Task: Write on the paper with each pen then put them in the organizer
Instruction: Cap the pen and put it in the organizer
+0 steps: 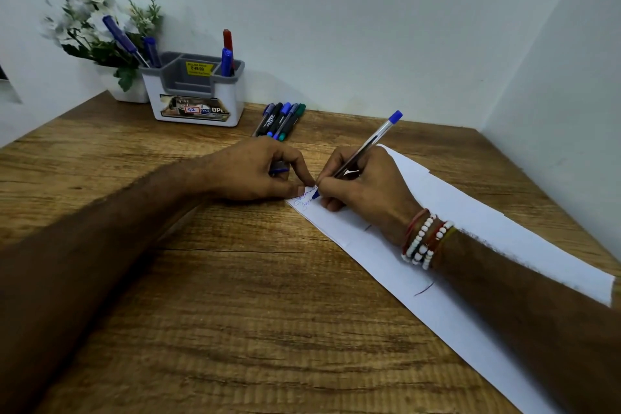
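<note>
Now: pen tip on the paper, organizer far off to the left

Right hand [366, 185] clamped on a clear-barrelled blue pen [369, 141], tip down on the far left corner of the paper [470, 212], beside a few scribbled blue words. Long axis slanted: tip low and left, blue plug end high and right, so pointing away from the organizer [198, 101]. Left hand [255, 171] just beside the right, almost touching it. Fingers curled round a small blue-grey piece, likely the pen's cap [279, 167]; fingertips pressing the paper's corner onto the table [201, 279]. Hands close together, then, each holding something.

Organizer at the back against the wall, forward and well to the left of both hands, the left hand plainly nearer. Already in it: stored pens [227, 44], some leaning in the left compartment, a red and a blue upright in the right one. Between hands and organizer, a cluster of markers [280, 121] flat on the table, side by side, seemingly waiting their turn. Probably next: cap back on, then a reach forward and left over those markers, pen turned upright for the drop.
</note>
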